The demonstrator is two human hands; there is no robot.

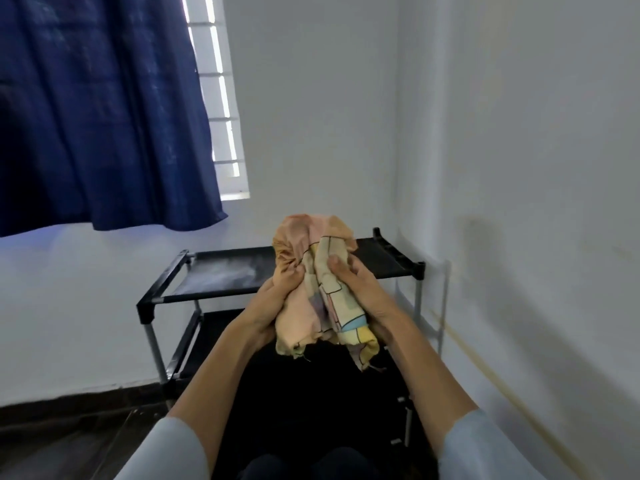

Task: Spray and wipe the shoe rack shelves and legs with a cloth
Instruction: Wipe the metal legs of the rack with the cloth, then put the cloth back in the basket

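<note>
Hands: left hand (277, 299) and right hand (360, 289) both grip the bunched cloth (318, 289), fingers curled into its folds, raised in front of the rack.
Cloth: peach and patterned, crumpled, clear of any shelf.
Shoe rack (166, 299): black, in the room corner; top shelf (225, 275) carries pale dusty smears.
Hidden: lower shelves mostly behind the arms, dark, hard to make out.
Surroundings: blue curtain (104, 116) over the window at left.

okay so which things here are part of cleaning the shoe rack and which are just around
Part of the job:
cloth, gripped by left hand and right hand
shoe rack, top shelf dusty

Just around:
blue curtain
window
</note>
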